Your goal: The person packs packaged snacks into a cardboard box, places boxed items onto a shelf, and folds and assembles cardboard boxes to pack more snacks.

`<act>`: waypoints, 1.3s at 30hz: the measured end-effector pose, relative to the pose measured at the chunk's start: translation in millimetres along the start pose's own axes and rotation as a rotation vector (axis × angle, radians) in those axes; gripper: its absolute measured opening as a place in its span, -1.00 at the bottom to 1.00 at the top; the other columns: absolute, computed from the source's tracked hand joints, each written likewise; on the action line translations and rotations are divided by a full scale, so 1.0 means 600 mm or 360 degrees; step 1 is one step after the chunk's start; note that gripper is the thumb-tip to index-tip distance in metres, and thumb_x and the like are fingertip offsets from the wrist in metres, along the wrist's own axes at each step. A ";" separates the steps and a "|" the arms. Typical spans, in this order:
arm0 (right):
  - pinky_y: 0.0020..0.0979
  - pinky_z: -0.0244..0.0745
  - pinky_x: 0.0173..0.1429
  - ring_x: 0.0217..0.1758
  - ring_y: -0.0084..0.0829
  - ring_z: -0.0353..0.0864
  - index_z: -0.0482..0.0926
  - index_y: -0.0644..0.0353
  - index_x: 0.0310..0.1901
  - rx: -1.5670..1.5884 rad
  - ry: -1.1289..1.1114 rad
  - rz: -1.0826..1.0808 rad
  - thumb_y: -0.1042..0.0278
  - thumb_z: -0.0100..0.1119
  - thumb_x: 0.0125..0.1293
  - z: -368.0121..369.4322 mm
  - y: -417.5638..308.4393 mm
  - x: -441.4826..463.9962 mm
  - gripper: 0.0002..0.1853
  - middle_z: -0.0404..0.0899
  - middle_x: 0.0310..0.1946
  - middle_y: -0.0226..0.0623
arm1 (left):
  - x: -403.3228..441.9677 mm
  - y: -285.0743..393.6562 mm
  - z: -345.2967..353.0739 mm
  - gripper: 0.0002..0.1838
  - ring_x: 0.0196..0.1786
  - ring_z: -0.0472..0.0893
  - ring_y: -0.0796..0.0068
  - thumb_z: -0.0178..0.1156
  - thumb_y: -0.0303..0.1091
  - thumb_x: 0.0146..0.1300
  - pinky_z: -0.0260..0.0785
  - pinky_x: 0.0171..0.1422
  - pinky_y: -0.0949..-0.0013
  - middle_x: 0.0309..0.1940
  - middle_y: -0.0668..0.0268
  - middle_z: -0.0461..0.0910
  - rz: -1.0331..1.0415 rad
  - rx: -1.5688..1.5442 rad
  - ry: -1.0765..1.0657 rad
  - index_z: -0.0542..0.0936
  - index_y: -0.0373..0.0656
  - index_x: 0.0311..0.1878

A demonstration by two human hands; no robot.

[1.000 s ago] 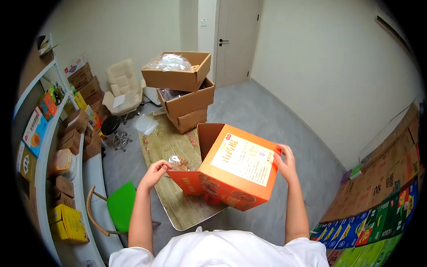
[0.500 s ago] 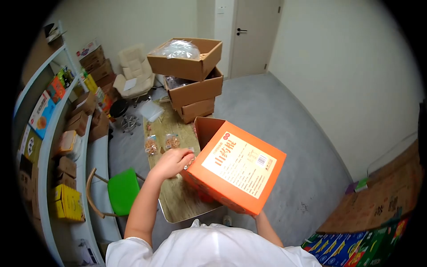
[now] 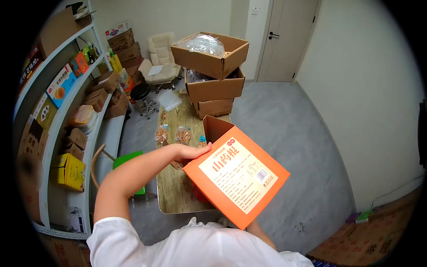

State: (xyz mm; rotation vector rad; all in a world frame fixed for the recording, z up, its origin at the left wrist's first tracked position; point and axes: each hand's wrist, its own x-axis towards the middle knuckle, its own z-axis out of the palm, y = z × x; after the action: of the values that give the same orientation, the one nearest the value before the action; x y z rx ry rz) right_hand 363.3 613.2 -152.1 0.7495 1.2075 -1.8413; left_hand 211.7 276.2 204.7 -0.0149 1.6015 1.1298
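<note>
An orange cardboard box (image 3: pixel 281 172) with a cream printed label is tilted in front of me, above the table's near right part. Its open end faces away to the upper left. My left hand (image 3: pixel 195 152) is closed on the rim nearest that opening, thumb along the edge, other fingers mostly hidden. My right forearm runs to the box's lower corner; the right hand supports it there, its fingers out of sight behind the cardboard. Just beyond my left hand lie clear packets of brown pieces (image 3: pixel 183 135) and one with a blue top (image 3: pixel 202 141).
A wooden-topped table (image 3: pixel 171 191) stands below, with stacked open brown cartons (image 3: pixel 215 91) at its far end. To the left are a green chair (image 3: pixel 126 159) and a loaded shelf (image 3: pixel 100 133). More cartons (image 3: pixel 373 240) lie at lower right.
My left hand has shifted along the box's rim, away from me, and the forearm now crosses further over the table. The box has turned slightly, and the view has swung left.
</note>
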 end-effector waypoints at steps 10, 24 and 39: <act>-0.22 0.27 0.28 0.28 -0.30 0.30 0.27 0.17 0.26 0.0142 -0.0070 0.0082 -0.40 -0.46 0.26 0.027 0.037 0.008 -0.18 0.36 0.20 -0.24 | 0.049 -0.003 -0.023 -0.18 0.41 0.25 0.47 -0.50 0.40 0.32 0.17 0.41 0.28 0.41 0.36 0.21 0.0168 -0.0131 0.0037 0.12 0.06 0.46; -0.18 0.20 0.39 0.44 -0.26 0.20 0.16 0.12 0.40 0.0588 0.0128 -0.0407 -0.65 -0.60 0.16 0.060 0.005 -0.049 0.05 0.27 0.35 -0.22 | 0.034 0.000 -0.076 -0.40 -0.06 0.57 0.51 -0.28 0.08 0.48 0.39 0.09 0.40 -0.04 0.27 0.60 0.0946 0.0425 0.0618 0.52 -0.27 0.09; -0.35 0.22 0.32 0.26 -0.30 0.39 0.24 0.41 0.29 0.0414 0.0863 -0.1140 -0.50 -0.40 0.30 0.131 -0.095 -0.106 -0.03 0.39 0.23 -0.13 | 0.011 -0.034 -0.220 -0.26 -0.05 0.57 0.46 -0.33 0.23 0.44 0.37 0.11 0.35 -0.03 0.16 0.61 0.0791 0.0211 0.0949 0.55 -0.29 0.10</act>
State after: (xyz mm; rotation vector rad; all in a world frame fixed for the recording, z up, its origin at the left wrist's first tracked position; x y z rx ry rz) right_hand 342.8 572.0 -45.1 1.1070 1.7629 -2.5074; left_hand 121.2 182.0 176.4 0.1545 2.2923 1.4840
